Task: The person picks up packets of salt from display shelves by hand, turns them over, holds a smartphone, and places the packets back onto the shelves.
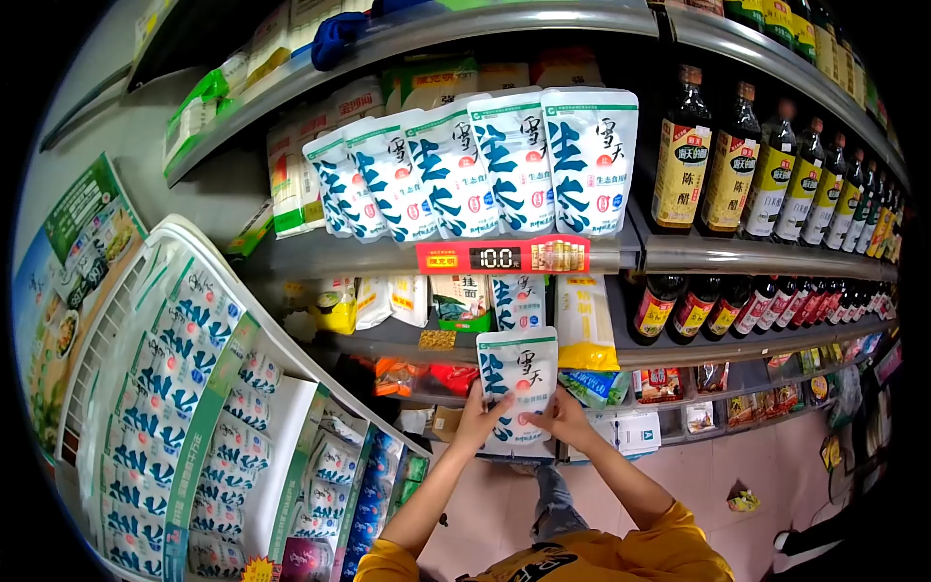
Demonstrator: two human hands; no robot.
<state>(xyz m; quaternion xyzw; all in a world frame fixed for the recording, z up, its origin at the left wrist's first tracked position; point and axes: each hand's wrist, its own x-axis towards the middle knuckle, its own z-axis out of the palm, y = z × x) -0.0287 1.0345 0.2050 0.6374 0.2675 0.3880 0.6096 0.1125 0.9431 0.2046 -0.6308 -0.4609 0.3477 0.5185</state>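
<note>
A white pouch with blue and black characters (pixel 518 373) is held upright in front of the lower shelves. My left hand (pixel 477 415) grips its left edge, and my right hand (pixel 562 419) grips its right edge, thumb on the front. Directly behind it, a similar pouch (pixel 518 303) stands on the middle shelf. Several matching pouches (pixel 592 160) stand side by side in an overlapping row on the shelf above, over a red price tag (pixel 502 256) reading 10.0.
Dark sauce and vinegar bottles (pixel 682 150) line the shelves at right. A white display rack (pixel 276 451) with more pouches stands at left. A yellow packet (pixel 587 325) is beside the middle-shelf pouch. A dark shoe (pixel 790 541) shows at lower right.
</note>
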